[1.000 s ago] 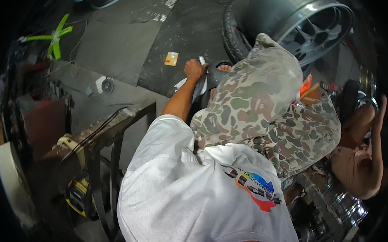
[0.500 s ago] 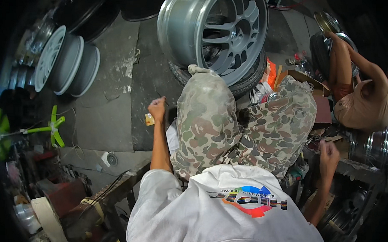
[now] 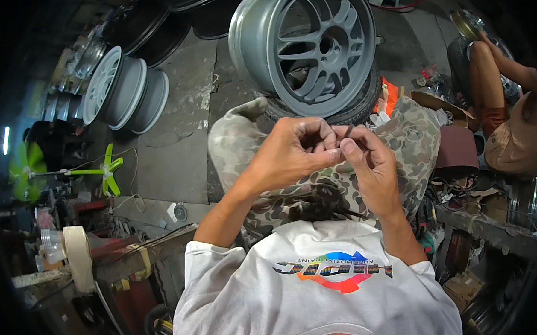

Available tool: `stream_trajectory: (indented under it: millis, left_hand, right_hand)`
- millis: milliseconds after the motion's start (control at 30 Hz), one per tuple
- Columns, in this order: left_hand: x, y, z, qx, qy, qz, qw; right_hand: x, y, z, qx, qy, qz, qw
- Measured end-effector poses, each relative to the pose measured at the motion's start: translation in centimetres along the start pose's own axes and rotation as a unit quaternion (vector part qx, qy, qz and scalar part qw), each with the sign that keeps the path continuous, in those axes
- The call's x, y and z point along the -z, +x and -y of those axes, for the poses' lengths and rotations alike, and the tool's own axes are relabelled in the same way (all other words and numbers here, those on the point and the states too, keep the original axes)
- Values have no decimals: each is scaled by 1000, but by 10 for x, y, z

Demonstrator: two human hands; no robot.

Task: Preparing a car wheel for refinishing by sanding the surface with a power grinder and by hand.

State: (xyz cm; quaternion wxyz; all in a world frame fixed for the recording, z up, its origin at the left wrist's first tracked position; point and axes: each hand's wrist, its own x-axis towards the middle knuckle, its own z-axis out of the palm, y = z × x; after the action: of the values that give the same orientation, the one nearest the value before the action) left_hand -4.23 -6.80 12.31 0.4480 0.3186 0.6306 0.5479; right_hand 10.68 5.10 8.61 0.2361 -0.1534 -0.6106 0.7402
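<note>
Above my lap, my left hand (image 3: 297,149) and my right hand (image 3: 371,166) meet, thumbs and fingertips pinched together. A small dark sliver shows between the fingers, too little of it to name. Just beyond them, a large grey multi-spoke wheel rim (image 3: 324,60) leans tilted on a black tire (image 3: 370,94), its spoked face turned partly toward me. My legs in camouflage trousers (image 3: 399,144) are spread beneath my hands.
Several grey rims (image 3: 124,93) stand at the left, near a green-bladed fan (image 3: 108,169). At the right, another person (image 3: 513,139) sits beside a tire. A maroon object (image 3: 455,147) and an orange bag (image 3: 386,94) lie nearer. A tape roll (image 3: 79,259) is at lower left.
My two hands, apart at either side before, have come together over my lap with fingertips pinched. My left knee has shifted outward, and the whole view has moved slightly.
</note>
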Motion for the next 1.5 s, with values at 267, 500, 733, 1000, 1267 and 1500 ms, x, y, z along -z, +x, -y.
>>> stream_trajectory:
  millis: [267,500,733,1000,1267,1500]
  left_hand:
    - [-9,15,-34,-20,285,41,958]
    - [122,81,-75,-142,588,-241,758]
    - [179,82,3,118,564,-40,816]
    - [176,66,11,69,518,-13,853]
    - [149,51,8,76,537,-29,839]
    - [148,42,10,99,520,-25,848]
  right_hand:
    - [28,0,-6,-1,37,-52,998]
    - [35,49,-9,-14,-30,-70,997]
    - [20,95,-27,-52,-199,25,978]
    - [5,162,-84,78,-362,52,927]
    - [-9,165,-133,144,-370,44,917]
    - [-13,165,-146,189,-369,48,909]
